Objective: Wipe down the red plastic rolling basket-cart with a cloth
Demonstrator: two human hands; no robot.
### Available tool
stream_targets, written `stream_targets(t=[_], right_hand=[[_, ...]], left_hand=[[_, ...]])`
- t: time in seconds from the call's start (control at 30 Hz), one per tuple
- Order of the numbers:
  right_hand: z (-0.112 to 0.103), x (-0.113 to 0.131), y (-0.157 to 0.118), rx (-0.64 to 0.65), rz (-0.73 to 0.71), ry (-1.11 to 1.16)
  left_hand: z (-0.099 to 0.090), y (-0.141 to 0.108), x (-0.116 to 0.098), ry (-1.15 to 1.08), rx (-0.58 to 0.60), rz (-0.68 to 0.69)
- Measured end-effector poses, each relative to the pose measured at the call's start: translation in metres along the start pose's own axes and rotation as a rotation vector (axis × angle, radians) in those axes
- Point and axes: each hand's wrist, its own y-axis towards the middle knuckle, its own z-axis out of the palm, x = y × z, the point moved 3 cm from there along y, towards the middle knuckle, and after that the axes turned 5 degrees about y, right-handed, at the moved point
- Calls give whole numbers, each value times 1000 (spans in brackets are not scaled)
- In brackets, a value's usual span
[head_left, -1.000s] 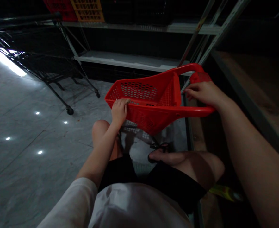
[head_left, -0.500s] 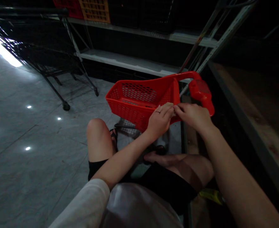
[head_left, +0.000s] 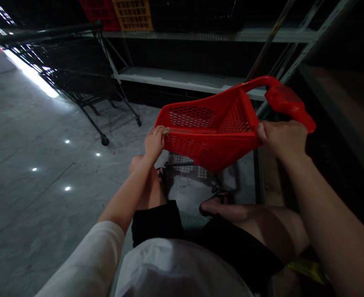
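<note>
A red plastic shopping cart (head_left: pixel 231 144) with perforated walls stands in front of my knees, its handle towards the right. My left hand (head_left: pixel 155 142) is closed at the basket's front left rim. A small bit of beige cloth (head_left: pixel 166 131) pokes out from its fingers, against the rim. My right hand (head_left: pixel 284 138) is closed on the near rim at the back right, just below the handle, with the thumb over the edge.
A dark metal shopping cart (head_left: pixel 76 70) stands at the far left. Behind is a white shelf rack (head_left: pixel 182 78) holding a red crate (head_left: pixel 100 15) and a yellow crate (head_left: pixel 132 15). Wooden beams (head_left: pixel 275 181) run along the right. Something yellow-green (head_left: pixel 308 270) lies low at the right.
My left hand has slid left along the rim with the cloth, away from my right hand. The hands were together at the back corner before. The view has shifted a little left.
</note>
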Motion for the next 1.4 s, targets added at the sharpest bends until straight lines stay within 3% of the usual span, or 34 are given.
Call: stream_targets(t=[0.07, 0.13, 0.27, 0.43, 0.53, 0.63, 0.73, 0.9, 1.0, 1.07, 1.17, 1.23, 1.33, 1.4], right_hand=[[6, -5, 10, -11, 4, 23], [11, -8, 18, -19, 36, 65], [17, -10, 27, -30, 149, 135], [17, -9, 22, -40, 111, 138], [15, -11, 17, -78, 106, 136], [17, -17, 17, -62, 101, 121], [23, -26, 26, -36, 86, 90], [34, -42, 45, 9, 84, 102], [38, -51, 55, 24, 70, 139], [41, -55, 58, -3, 66, 155], [46, -42, 54, -96, 89, 176], [53, -8, 46, -109, 33, 196], [69, 73, 29, -37, -181, 277], [79, 117, 18, -62, -138, 375]], left_hand=[[7, -2, -8, -12, -47, -55], [17, -7, -31, -38, -91, -89], [44, -17, -110, -154, -145, -44], [68, -6, -222, -208, -80, 138], [69, 6, -248, -188, -45, 243], [63, 11, -225, -145, 1, 367], [48, 10, -161, -90, 61, 438], [14, 14, -40, 45, 133, 253], [1, 24, -5, 70, 168, 149], [-2, 28, -3, 63, 202, 150], [-2, 24, -19, 63, 202, 151], [-3, 13, -36, 63, 184, 146], [-8, -18, -68, 75, 145, 169], [-12, -43, -93, 93, 109, 212]])
